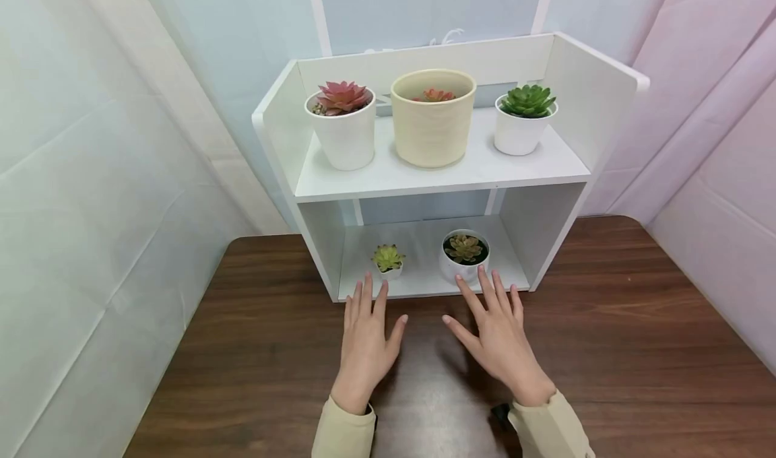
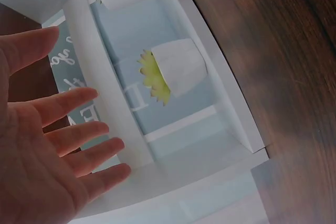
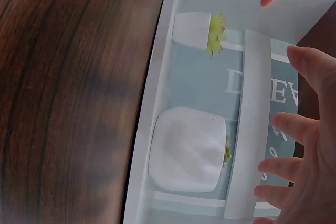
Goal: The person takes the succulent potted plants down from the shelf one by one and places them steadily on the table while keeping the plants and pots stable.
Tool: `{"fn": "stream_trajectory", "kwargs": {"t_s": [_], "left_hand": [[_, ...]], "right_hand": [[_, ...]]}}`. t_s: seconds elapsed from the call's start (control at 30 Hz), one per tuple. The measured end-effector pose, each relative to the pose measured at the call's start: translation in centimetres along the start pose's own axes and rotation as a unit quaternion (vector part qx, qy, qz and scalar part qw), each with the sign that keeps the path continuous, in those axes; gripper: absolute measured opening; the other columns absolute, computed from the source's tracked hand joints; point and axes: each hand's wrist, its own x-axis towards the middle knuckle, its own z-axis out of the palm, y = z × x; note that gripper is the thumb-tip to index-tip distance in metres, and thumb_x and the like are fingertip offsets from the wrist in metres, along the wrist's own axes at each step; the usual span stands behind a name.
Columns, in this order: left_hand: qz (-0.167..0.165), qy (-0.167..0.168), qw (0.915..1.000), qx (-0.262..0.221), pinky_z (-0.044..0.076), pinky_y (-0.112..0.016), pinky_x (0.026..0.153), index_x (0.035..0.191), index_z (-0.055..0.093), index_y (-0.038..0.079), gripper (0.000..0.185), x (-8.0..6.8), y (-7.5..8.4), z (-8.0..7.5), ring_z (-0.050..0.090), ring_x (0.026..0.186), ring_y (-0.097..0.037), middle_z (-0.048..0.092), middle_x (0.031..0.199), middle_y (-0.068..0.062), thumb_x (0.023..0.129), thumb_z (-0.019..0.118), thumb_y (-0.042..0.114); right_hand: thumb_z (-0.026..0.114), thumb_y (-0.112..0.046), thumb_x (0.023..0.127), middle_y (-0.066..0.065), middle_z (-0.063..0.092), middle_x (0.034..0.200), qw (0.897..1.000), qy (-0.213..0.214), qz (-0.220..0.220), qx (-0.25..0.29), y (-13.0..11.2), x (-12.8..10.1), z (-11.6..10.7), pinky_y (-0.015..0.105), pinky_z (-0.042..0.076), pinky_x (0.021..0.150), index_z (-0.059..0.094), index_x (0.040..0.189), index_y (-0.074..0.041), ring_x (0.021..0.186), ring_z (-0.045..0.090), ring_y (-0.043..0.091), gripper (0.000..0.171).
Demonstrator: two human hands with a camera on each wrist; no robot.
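Two hands flat on the table (image 1: pixel 636 350) just in front of the white shelf unit (image 1: pixel 424 175), holding nothing. Left hand (image 1: pixel 366 340) fingers straight and slightly spread, tips nearly at the shelf unit's front edge, nearest the small yellow-green succulent pot (image 1: pixel 388 261) on the lower level. Right hand (image 1: pixel 497 337) likewise flat and spread, fingertips just short of the round white pot (image 1: pixel 464 256), which sits right of the small one. On the shelf unit's top level: pink succulent pot (image 1: pixel 342 124), cream pot (image 1: pixel 433 118), green succulent pot (image 1: pixel 524 118). For a clean pick-up, probably best to reach in low beneath the upper board, curl fingers round the pot wall, draw straight out, stay clear of the neighbour.
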Motion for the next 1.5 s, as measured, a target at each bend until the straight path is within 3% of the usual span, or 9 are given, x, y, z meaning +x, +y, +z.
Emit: {"fn": "stream_trajectory", "kwargs": {"t_s": [0.4, 0.53, 0.8, 1.0, 1.1, 1.3, 1.5], "left_hand": [[0.001, 0.016, 0.9997, -0.015, 0.037, -0.051, 0.106, 0.128, 0.057, -0.002, 0.048, -0.1, -0.4, 0.0, 0.045, 0.13, -0.04, 0.038, 0.146, -0.027, 0.092, 0.065, 0.029], [-0.006, 0.027, 0.9995, -0.015, 0.045, -0.05, 0.097, 0.125, 0.061, 0.0, 0.044, 0.0, -0.5, 0.0, 0.052, 0.123, -0.039, 0.047, 0.141, -0.024, 0.092, 0.065, 0.029], [-0.021, 0.119, 0.9926, -0.005, 0.055, -0.047, 0.074, 0.109, 0.069, 0.003, 0.029, 0.6, -1.6, -1.0, 0.065, 0.101, -0.033, 0.065, 0.117, -0.017, 0.09, 0.066, 0.025], [-0.036, 0.16, 0.9862, -0.021, 0.055, -0.046, 0.065, 0.108, 0.07, 0.003, 0.026, 0.9, -2.3, -1.8, 0.068, 0.091, -0.031, 0.069, 0.109, -0.014, 0.09, 0.066, 0.022], [-0.038, 0.198, 0.9791, -0.023, 0.055, -0.046, 0.061, 0.109, 0.069, 0.002, 0.026, 1.2, -2.8, -2.2, 0.069, 0.087, -0.031, 0.071, 0.102, -0.016, 0.09, 0.066, 0.019], [-0.046, 0.295, 0.9539, -0.032, 0.052, -0.047, 0.059, 0.113, 0.065, -0.001, 0.03, 2.3, -3.9, -3.2, 0.067, 0.08, -0.031, 0.07, 0.094, -0.016, 0.088, 0.066, 0.014], [-0.073, 0.337, 0.9376, -0.046, 0.047, -0.045, 0.057, 0.124, 0.058, 0.0, 0.039, 3.4, -5.0, -4.2, 0.062, 0.084, -0.031, 0.064, 0.1, -0.017, 0.087, 0.066, 0.013]], "right_hand": [[0.058, -0.054, 0.09, 0.021, 0.019, 0.157, 1.0, -0.014, -0.003, 0.009, -0.2, 0.1, 0.1, 0.062, 0.011, 0.111, 0.035, 0.149, -0.019, 0.147, 0.011, 0.038, 0.072], [0.059, -0.052, 0.09, 0.022, 0.024, 0.156, 1.0, -0.011, -0.007, 0.014, -0.3, 0.1, 0.1, 0.061, 0.016, 0.11, 0.039, 0.147, -0.017, 0.145, 0.016, 0.039, 0.07], [0.074, -0.037, 0.083, 0.023, 0.049, 0.138, 0.995, 0.056, -0.077, 0.016, -0.6, 0.2, 0.3, 0.055, 0.038, 0.099, 0.054, 0.134, -0.006, 0.124, 0.049, 0.039, 0.063], [0.078, -0.036, 0.079, 0.022, 0.056, 0.131, 0.994, 0.058, -0.09, 0.031, -0.7, 0.2, 0.4, 0.053, 0.043, 0.094, 0.057, 0.131, -0.006, 0.114, 0.057, 0.038, 0.064], [0.077, -0.037, 0.08, 0.02, 0.057, 0.132, 0.995, 0.047, -0.084, 0.039, -0.9, 0.2, 0.4, 0.052, 0.045, 0.093, 0.056, 0.132, -0.008, 0.114, 0.058, 0.037, 0.063], [0.076, -0.037, 0.081, 0.017, 0.059, 0.129, 0.994, 0.044, -0.083, 0.049, -1.1, 0.2, 0.4, 0.052, 0.047, 0.092, 0.057, 0.132, -0.01, 0.113, 0.059, 0.035, 0.061], [0.077, -0.035, 0.08, 0.013, 0.062, 0.126, 0.991, 0.063, -0.101, 0.053, -1.4, 0.4, 0.6, 0.049, 0.048, 0.091, 0.058, 0.129, -0.01, 0.112, 0.06, 0.03, 0.058]]}}
